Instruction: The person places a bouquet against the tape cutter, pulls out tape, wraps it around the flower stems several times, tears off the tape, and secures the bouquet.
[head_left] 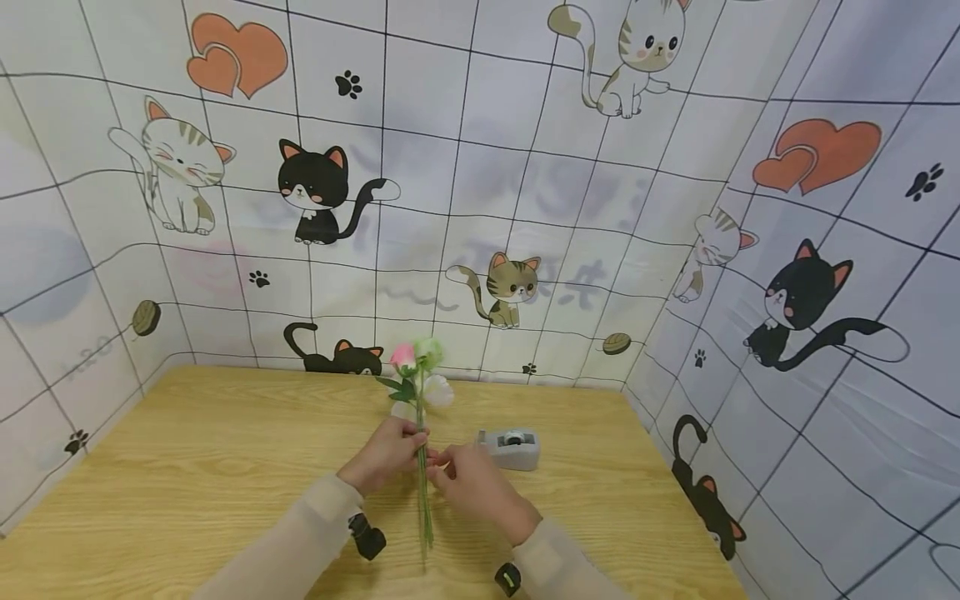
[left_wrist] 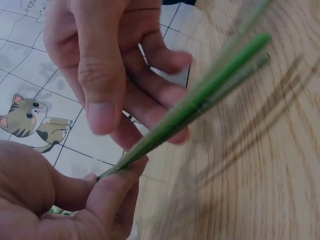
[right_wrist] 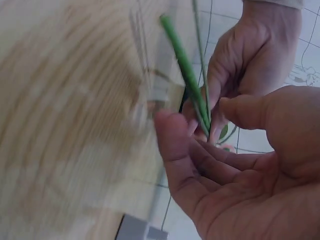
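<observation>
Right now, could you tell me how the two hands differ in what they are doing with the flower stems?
The left hand grips the flower stems high up, just under the blooms, fingers curled round them. The right hand sits lower and beside them, its fingertips at the stems and its palm half open, in no full grip. Both hover above the wooden table, near the grey tape dispenser.

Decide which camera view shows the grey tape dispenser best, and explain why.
The head view: the grey tape dispenser sits whole on the wooden table, beside the right hand. The right wrist view shows only a blurred grey corner; the left wrist view shows none of it.
</observation>
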